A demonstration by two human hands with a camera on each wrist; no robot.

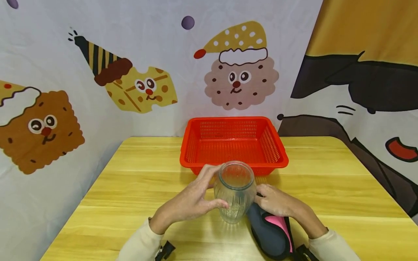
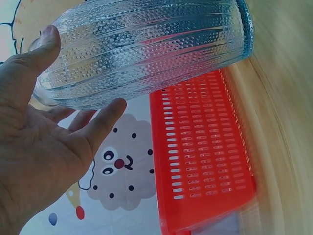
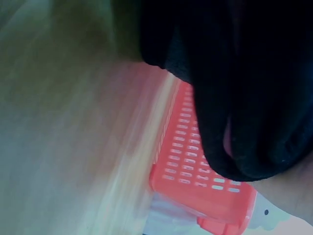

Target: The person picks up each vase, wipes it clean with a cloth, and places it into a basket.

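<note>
A clear ribbed glass jar [image 1: 236, 199], its wide mouth facing up, is in front of the red basket in the head view. My left hand [image 1: 196, 199] holds it from the left, thumb on the near side and fingers behind. In the left wrist view the left hand [image 2: 54, 132] spreads along the jar's textured wall [image 2: 146, 54]. Just right of the jar, my right hand [image 1: 277, 201] grips the upper end of a dark grey and pink padded fabric item [image 1: 271, 232] with black edging. Dark cloth [image 3: 215, 98] hides the right fingers in the right wrist view.
A red perforated plastic basket [image 1: 233, 170] stands behind the jar towards the far edge of the wooden table [image 1: 147, 174]. Behind the table hangs a cloth backdrop [image 1: 156, 29] printed with cartoon biscuits and cheese.
</note>
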